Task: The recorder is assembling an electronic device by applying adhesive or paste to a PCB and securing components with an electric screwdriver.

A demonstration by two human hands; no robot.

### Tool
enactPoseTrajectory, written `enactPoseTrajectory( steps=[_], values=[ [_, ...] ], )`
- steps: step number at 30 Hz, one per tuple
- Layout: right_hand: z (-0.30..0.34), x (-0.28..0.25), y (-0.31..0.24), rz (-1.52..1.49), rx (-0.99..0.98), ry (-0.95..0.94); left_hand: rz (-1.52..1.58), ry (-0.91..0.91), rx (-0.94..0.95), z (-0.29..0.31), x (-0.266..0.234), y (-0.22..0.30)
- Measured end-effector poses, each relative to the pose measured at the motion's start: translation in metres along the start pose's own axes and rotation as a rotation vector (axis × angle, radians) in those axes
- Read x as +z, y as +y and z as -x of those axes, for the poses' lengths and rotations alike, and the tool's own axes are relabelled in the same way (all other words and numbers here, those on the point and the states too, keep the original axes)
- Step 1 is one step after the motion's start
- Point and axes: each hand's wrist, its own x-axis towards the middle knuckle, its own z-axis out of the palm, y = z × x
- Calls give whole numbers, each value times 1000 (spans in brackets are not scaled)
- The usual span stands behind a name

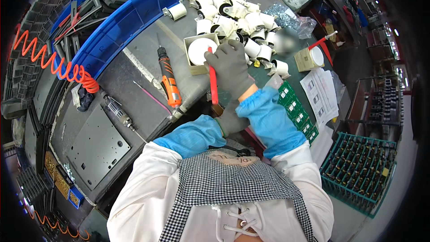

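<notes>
My right hand point(230, 68), in a grey glove, is closed around a flat red stick point(213, 83). The stick's upper end meets the white round tub point(199, 50), which sits in an open cardboard box point(197, 68) at the bench edge. I cannot make out the tip. Lower down, by my apron, is my left hand point(230, 120), also gloved; the right forearm partly covers it and its fingers are hidden. White cylindrical parts with black ends point(246, 18) lie heaped just beyond the box.
An orange cordless screwdriver point(169, 83) and an air screwdriver point(117, 110) lie left, near a dark metal plate point(96, 145). Behind stands a blue bin point(130, 20). To the right are green circuit boards point(295, 110), printed sheets point(320, 96), a second boxed tub point(309, 58) and a green crate point(358, 170).
</notes>
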Motion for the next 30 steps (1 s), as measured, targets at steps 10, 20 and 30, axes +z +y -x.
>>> enactPoseTrajectory(
  steps=[10,20,30],
  values=[
    [16,-10,-20,93,81,3,415,-154,14,6,51,-61],
    [140,-165,-11,13,439,460,31,-152,145,-38,27,-3],
    [374,-212,-23,-287,1482,732,-577,-364,275,-98,97,87]
  ],
)
